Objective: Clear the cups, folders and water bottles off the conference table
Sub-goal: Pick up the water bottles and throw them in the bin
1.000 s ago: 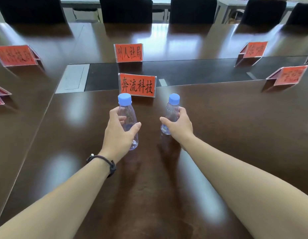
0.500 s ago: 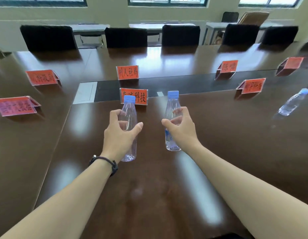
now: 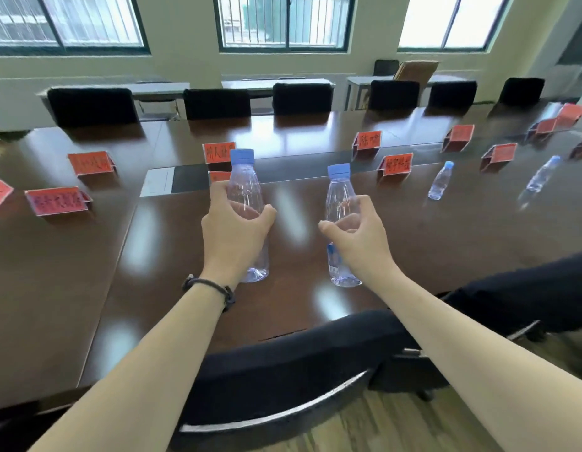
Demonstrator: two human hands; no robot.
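Note:
My left hand (image 3: 232,238) grips a clear water bottle with a blue cap (image 3: 244,187), held upright above the dark brown conference table (image 3: 446,249). My right hand (image 3: 358,244) holds a second clear bottle with a blue cap (image 3: 340,197), also upright and lifted off the table. Two more water bottles stand on the table to the right, one (image 3: 440,181) nearer the middle and one (image 3: 542,174) farther right. No cups or folders are in view.
Several red name cards (image 3: 56,201) stand along the table's inner edges. A black chair back (image 3: 283,370) is directly below my arms at the near edge. Another black chair (image 3: 527,288) sits at the right. Black chairs (image 3: 302,97) line the far side.
Both hands have lifted their bottles and drawn them back toward me. The view has tilted up and pulled back, so the near chair and two more bottles at the right show.

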